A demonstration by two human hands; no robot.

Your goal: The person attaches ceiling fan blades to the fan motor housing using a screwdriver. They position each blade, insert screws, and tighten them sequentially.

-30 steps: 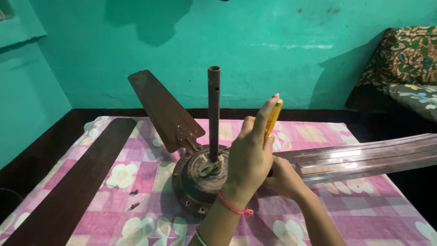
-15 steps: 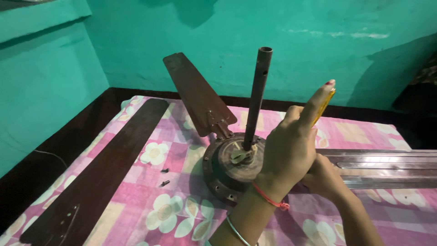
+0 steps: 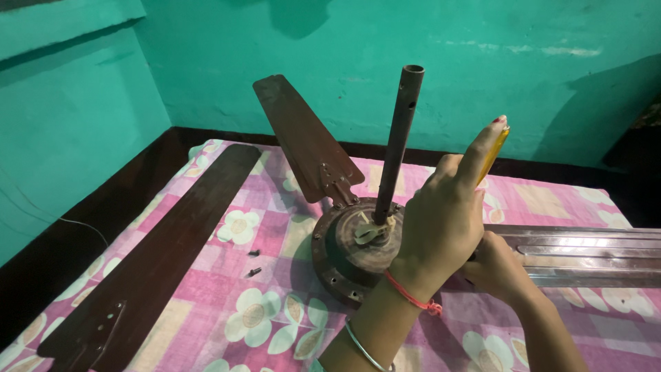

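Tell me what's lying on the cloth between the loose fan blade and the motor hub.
In the head view, two small dark screws lie on the flowered cloth between the loose blade and the motor hub.

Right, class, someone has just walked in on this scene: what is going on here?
A person works on a ceiling fan motor lying on a flowered cloth. The left hand holds a yellow-handled screwdriver upright where a blade meets the motor; the right hand steadies that spot. A detached blade lies alongside, two small screws nearby.
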